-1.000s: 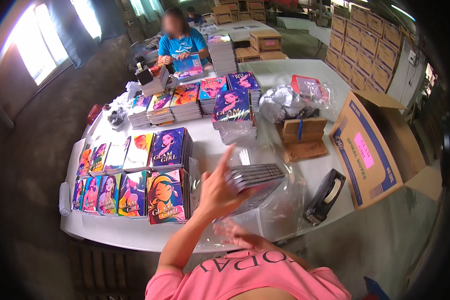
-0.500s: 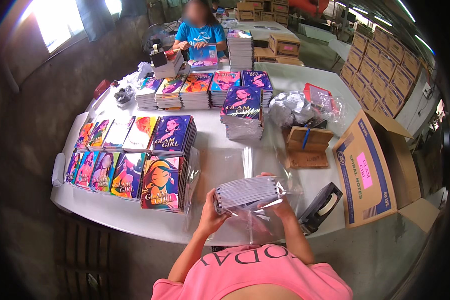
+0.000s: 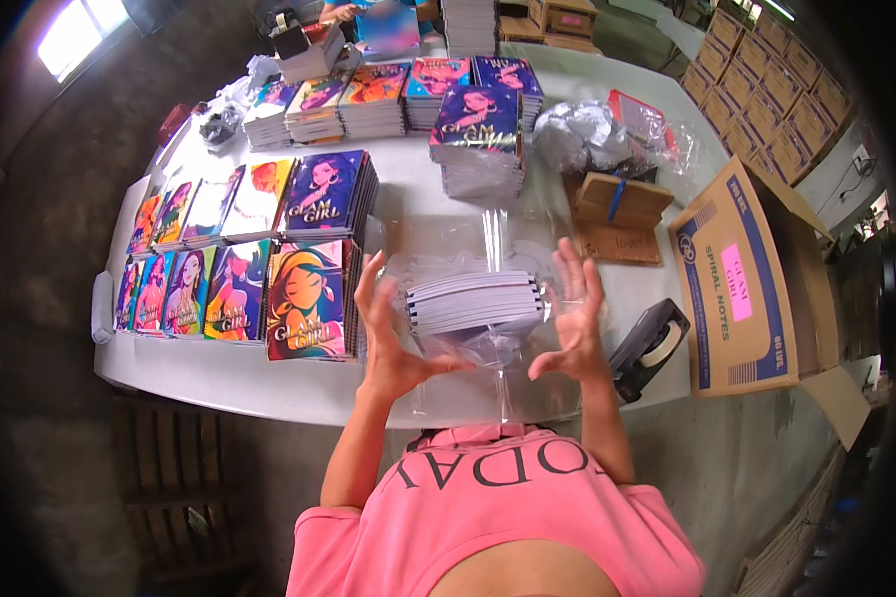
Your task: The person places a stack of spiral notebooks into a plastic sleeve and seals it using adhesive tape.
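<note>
A stack of spiral notebooks stands edge-up on a sheet of clear plastic wrap in front of me. My left hand is at the stack's left, fingers spread and thumb stretched inward. On the other side my right hand is open too, its fingers raised and thumb pointing toward the stack. Both palms face the notebooks without gripping them. Close to my right hand stands a black tape dispenser with a roll of clear tape.
Piles of colourful notebooks fill the table's left; more piles stand farther back. An open cardboard carton, a brown wooden stand and crumpled plastic are at right. A person in blue sits opposite, and stacked cartons stand behind.
Both hands have let go of the notebook stack and spread apart. The stack now rests on the plastic. The whole view has tilted downward.
</note>
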### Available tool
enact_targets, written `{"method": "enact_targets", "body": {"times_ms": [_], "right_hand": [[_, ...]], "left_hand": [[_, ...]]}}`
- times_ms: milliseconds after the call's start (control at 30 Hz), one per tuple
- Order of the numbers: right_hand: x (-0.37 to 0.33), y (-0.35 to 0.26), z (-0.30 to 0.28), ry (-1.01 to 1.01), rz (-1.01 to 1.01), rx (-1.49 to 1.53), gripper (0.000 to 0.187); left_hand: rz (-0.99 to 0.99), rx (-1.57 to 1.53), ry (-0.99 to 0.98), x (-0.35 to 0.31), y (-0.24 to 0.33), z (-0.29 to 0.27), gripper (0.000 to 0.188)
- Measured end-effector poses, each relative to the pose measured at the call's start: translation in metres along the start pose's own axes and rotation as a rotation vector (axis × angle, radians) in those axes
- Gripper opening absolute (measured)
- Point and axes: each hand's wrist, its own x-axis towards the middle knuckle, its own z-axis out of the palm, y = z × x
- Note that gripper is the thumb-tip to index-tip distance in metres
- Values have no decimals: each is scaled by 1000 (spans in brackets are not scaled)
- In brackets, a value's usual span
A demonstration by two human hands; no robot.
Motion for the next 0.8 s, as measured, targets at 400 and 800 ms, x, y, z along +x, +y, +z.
{"method": "enact_targets", "body": {"times_ms": [400,800], "right_hand": [[21,-52,-10,139,37,-212,48],[-17,-5,-10,-83,137,-489,76]], "left_hand": [[115,-400,363,28,24,-34,50],[-133,-104,-182,-61,-35,-32,88]]}}
